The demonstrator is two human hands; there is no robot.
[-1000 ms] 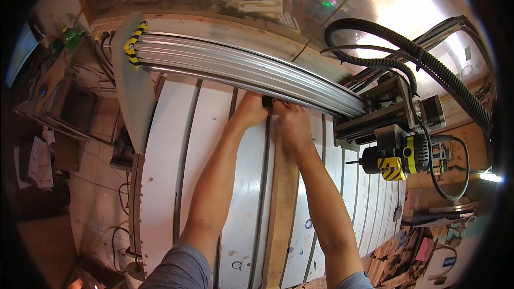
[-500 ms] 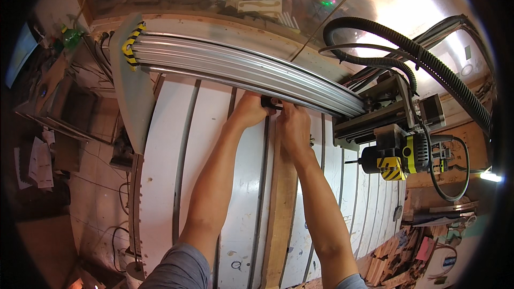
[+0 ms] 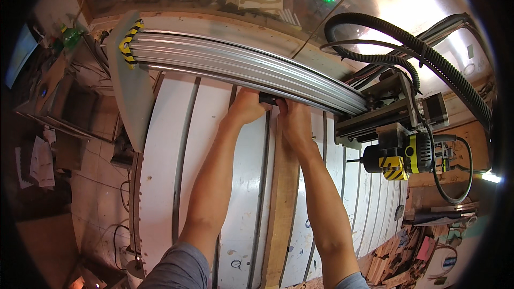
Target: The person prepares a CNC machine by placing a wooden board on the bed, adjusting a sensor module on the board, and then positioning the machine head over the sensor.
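Observation:
My left hand is closed around a small black part, whose exact kind I cannot make out. Its dark end sticks out between my two hands. Close beside it, my right hand has its fingers curled together against the part's right end; what they pinch is hidden. Both hands are over the far end of a long wooden board, which lies lengthwise on a white slotted machine bed. Just beyond my fingers runs the lower rail of a silver gantry beam.
A spindle motor with yellow-black stripes hangs at the right of the gantry, its bit pointing left. A thick black corrugated hose arches above it. At left stands the grey gantry side plate. Scrap wood is piled at lower right.
My right fingers have shifted slightly and now cover more of the black part's right end. The part has tilted or turned a little in my left hand, and the view has moved slightly.

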